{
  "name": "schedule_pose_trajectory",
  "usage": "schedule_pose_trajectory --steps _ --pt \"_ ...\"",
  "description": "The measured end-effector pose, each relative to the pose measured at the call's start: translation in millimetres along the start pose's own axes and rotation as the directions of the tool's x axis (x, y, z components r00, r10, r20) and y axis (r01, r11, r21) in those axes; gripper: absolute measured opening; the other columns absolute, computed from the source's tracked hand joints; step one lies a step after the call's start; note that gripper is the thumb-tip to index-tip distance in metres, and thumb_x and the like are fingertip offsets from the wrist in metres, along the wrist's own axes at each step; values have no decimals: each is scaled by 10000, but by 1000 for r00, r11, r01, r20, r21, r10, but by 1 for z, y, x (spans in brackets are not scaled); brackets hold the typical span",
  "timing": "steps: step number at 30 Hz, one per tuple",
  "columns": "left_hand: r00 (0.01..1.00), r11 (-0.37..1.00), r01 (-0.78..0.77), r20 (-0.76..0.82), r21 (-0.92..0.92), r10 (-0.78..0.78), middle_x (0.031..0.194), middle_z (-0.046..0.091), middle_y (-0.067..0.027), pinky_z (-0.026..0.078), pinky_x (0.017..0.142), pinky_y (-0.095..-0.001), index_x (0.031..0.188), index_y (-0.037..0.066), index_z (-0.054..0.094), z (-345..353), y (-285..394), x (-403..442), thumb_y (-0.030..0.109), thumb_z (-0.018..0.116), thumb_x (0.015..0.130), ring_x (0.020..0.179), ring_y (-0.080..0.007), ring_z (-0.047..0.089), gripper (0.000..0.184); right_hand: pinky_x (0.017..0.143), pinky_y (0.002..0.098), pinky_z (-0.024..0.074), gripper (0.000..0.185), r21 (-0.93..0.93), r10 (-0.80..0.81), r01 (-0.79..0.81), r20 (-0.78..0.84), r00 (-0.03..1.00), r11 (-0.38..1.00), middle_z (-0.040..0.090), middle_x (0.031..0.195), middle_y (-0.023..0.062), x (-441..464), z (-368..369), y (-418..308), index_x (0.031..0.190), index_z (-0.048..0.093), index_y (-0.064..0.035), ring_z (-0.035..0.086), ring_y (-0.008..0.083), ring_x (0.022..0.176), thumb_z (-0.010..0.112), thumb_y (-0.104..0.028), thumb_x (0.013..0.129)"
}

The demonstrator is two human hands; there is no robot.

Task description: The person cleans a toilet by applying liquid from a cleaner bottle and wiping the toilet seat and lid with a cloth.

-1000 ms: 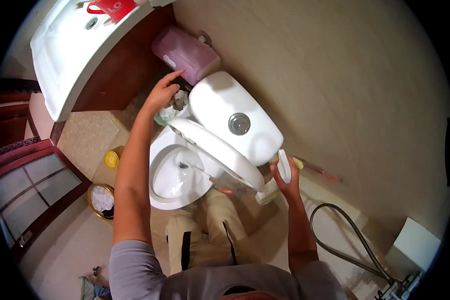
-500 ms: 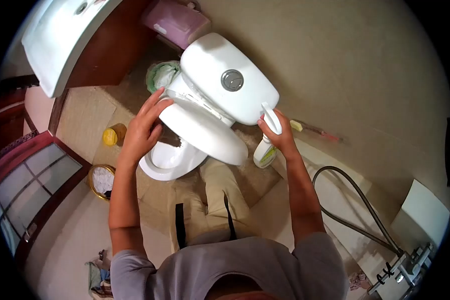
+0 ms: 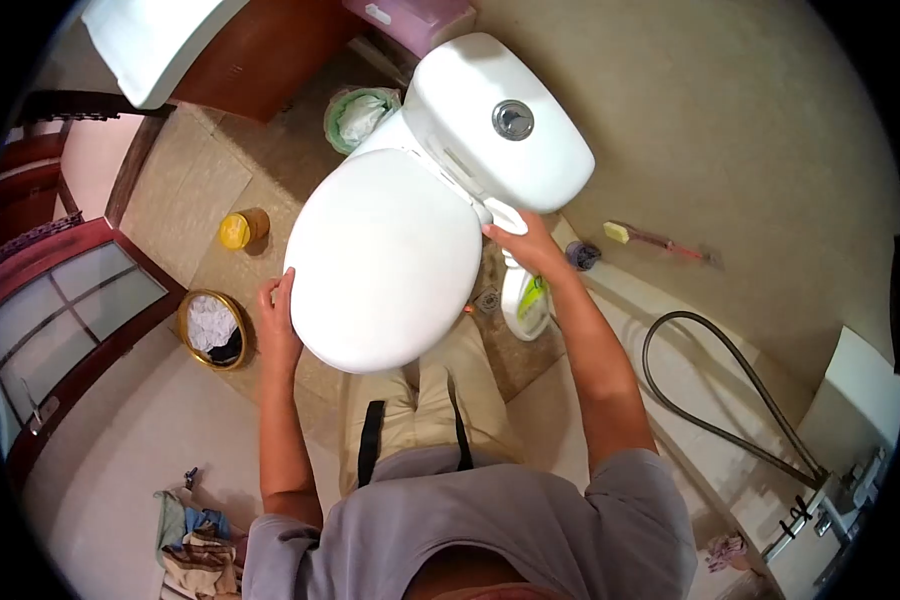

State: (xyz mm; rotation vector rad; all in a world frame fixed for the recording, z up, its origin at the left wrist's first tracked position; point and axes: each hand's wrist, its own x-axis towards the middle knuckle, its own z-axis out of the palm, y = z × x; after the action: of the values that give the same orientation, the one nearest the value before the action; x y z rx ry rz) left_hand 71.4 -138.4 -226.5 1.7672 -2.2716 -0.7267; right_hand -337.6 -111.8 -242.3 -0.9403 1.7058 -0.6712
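Note:
The white toilet lid (image 3: 385,260) lies lowered over the bowl, which it hides from view. My left hand (image 3: 278,320) is at the lid's left edge, its fingers bent against the rim. A white spray bottle (image 3: 527,305) with a green label hangs upright from my right hand (image 3: 532,245), which is closed around its white spray head beside the hinge end of the lid. Behind the lid stands the white toilet tank (image 3: 500,125) with a round chrome flush button (image 3: 512,120).
A lined waste bin (image 3: 360,118) stands left of the toilet. Farther left are a yellow-lidded jar (image 3: 240,230) and a gold-rimmed basket (image 3: 213,328). A brush (image 3: 655,240) is by the right wall, near a shower hose (image 3: 660,385). A white sink (image 3: 160,45) is at upper left.
The lid has come down from a tilted position and now covers the bowl. My left hand has moved down along its edge. The bottle stays in my right hand, and the view has shifted.

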Motion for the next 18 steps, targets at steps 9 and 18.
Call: schedule_pose_trajectory --steps 9,18 --pt "999 984 -19 23 -175 23 1200 545 -164 506 723 -398 1464 186 264 10 -38 -53 -10 617 762 980 -336 600 810 625 310 483 395 220 227 -185 -184 956 958 609 810 74 0 48 -30 988 623 46 568 147 718 709 -294 806" --pt "942 864 269 302 -426 -145 1344 478 -176 507 747 -397 1502 241 115 60 -119 -83 54 598 792 927 -304 636 879 702 341 520 390 -54 59 -63 -66 996 997 660 870 130 -34 85 -7 1021 625 43 620 202 733 713 -272 809"
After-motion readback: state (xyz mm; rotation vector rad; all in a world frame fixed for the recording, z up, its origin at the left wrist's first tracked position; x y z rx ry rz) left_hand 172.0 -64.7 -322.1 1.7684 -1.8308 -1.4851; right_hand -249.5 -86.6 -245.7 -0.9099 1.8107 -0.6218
